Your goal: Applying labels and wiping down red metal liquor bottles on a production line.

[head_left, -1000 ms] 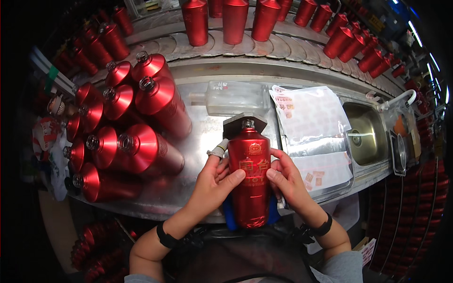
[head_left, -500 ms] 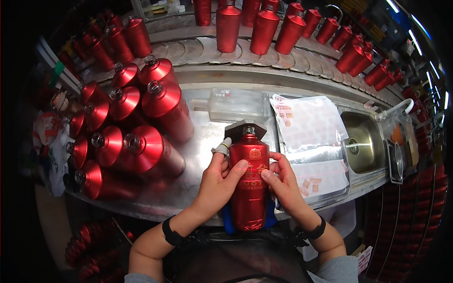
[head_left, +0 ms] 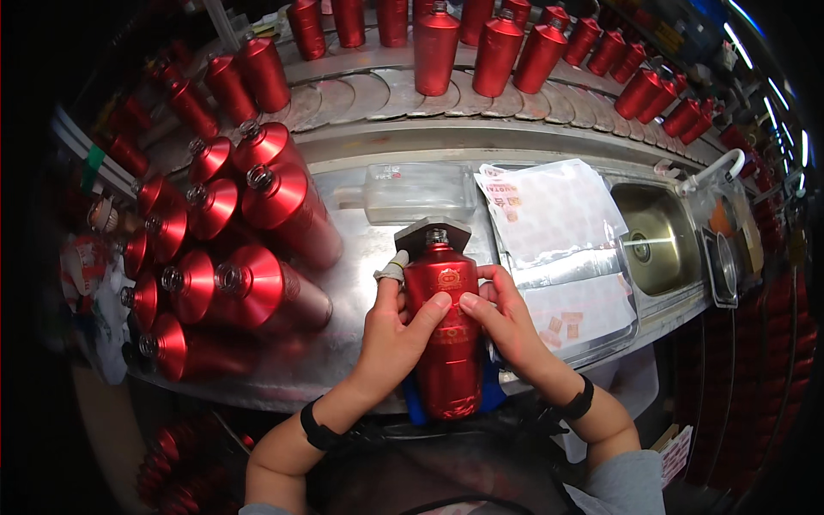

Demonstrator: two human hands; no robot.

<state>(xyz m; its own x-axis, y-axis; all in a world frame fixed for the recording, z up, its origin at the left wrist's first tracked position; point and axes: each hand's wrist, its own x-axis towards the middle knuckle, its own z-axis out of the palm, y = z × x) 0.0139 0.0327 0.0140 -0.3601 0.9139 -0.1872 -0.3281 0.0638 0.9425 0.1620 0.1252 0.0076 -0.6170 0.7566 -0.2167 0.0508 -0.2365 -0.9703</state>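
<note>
A glossy red bottle (head_left: pixel 442 369) with gold lettering and a gold emblem lies tilted in front of me, its clear threaded neck pointing away. My left hand (head_left: pixel 402 324) closes round its left side, thumb laid on the front. One finger of that hand is wrapped in white tape. From the right, my right hand (head_left: pixel 508 322) grips the same bottle, its thumb pressing near the gold markings. Behind the neck stands a dark angular block (head_left: pixel 412 238). Blue material (head_left: pixel 492 391) shows under the bottle. The fingertips behind the bottle are hidden.
Several red bottles (head_left: pixel 292 210) crowd the metal table at left. A clear flat container (head_left: pixel 421 193) lies beyond my hands. Printed sheets (head_left: pixel 558 210) lie at right, beside a sink (head_left: pixel 642 227). Across the back, a plated conveyor (head_left: pixel 369 94) carries more red bottles.
My right thumb has shifted up and left on the bottle's front. Bottles on the conveyor have moved right. The view has turned slightly; both hands keep their hold.
</note>
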